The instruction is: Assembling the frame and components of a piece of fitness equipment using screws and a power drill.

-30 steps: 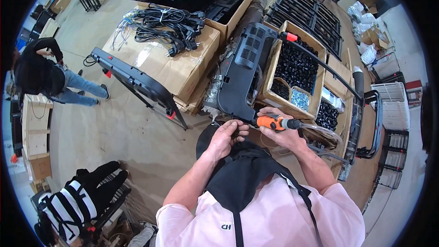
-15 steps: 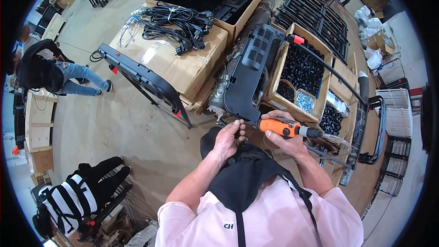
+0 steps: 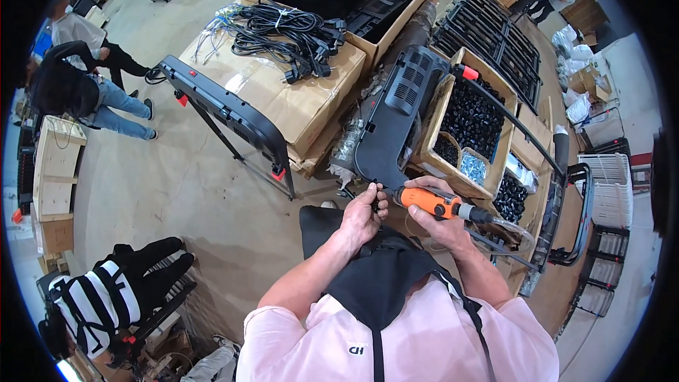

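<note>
My right hand point(image 3: 440, 221) is wrapped round an orange power screwdriver point(image 3: 428, 203), with a clear hose trailing from its back end. The tool's front points left, toward my left hand point(image 3: 365, 213). There the fingers are curled and pinched together close to the driver's tip, with small dark bits showing between them that I cannot make out. Just beyond both hands lies a black plastic housing point(image 3: 382, 140) with a vented raised end, its narrow near end reaching almost to my fingers. A dark apron point(image 3: 375, 279) hangs in front of me.
A wooden bin point(image 3: 429, 143) of small black parts and silver screws point(image 3: 472, 168) stands right of the housing. Black power cables point(image 3: 283, 35) lie on a carton point(image 3: 283, 99). A black frame point(image 3: 226, 113) stands at left. Other people point(image 3: 92, 92) are at far left and lower left.
The whole view has shifted slightly, and a second person in a light top now shows at far left. My left fingers stay close to the driver's tip; both grips look the same.
</note>
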A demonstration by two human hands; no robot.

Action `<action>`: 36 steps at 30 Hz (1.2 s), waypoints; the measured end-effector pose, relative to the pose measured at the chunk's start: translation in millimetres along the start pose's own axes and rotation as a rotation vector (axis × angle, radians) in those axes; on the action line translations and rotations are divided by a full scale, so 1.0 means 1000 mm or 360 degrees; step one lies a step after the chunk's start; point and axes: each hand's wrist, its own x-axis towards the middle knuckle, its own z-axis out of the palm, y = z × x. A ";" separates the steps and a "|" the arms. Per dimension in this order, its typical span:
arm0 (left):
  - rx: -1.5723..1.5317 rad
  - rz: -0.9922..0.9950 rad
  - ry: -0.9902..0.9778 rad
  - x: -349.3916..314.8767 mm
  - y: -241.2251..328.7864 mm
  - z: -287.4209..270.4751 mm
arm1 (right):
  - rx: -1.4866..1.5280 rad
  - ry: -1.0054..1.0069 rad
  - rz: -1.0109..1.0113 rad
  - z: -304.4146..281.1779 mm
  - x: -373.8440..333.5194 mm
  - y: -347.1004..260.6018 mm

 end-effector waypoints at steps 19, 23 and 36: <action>0.0576 -0.0025 -0.0123 -0.010 0.011 -0.016 | -0.0102 0.0011 0.0060 0.025 0.039 0.009; 0.0567 -0.0001 -0.0194 -0.007 0.012 -0.027 | -0.0500 -0.0161 0.0061 0.028 0.046 -0.002; 0.0426 0.0038 -0.0108 -0.010 0.014 -0.031 | -0.0554 -0.0308 0.0017 0.029 0.055 0.001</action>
